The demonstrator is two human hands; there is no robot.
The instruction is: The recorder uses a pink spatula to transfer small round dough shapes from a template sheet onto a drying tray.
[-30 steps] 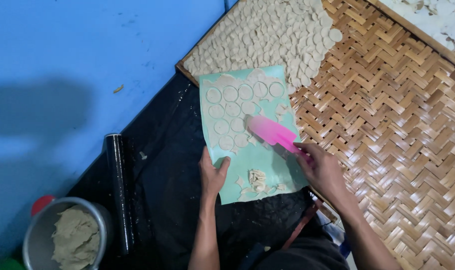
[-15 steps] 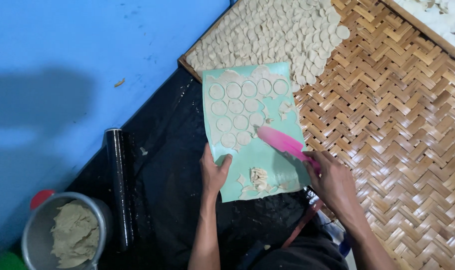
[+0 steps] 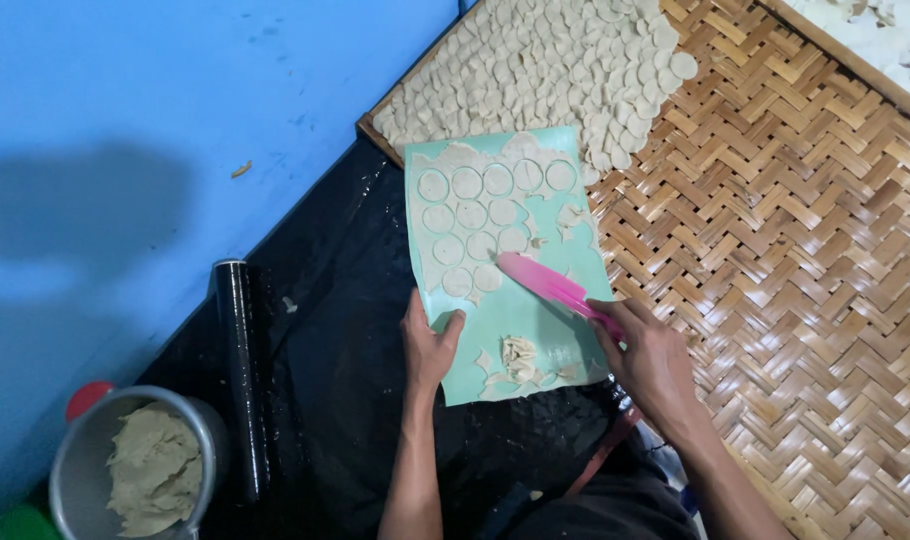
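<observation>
Left hand (image 3: 430, 345) spread flat, pressing near edge of pale green plastic sheet (image 3: 535, 330). Right hand (image 3: 653, 360) grips flat pink plastic scraper (image 3: 547, 282), blade beside cut round dough discs (image 3: 470, 215) beyond left hand.

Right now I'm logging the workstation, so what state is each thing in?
Green rectangular mat: flat, partly cleared.
Round dough discs: cut, still on mat.
Pink flat scraper: held in right hand.
Left hand: pressing mat edge.
Grey metal pot: holds dough.

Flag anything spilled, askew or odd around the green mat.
Little stands out: dough scraps lie loose on the mat near the left hand, and one crumb sits stray on the blue floor.
</observation>
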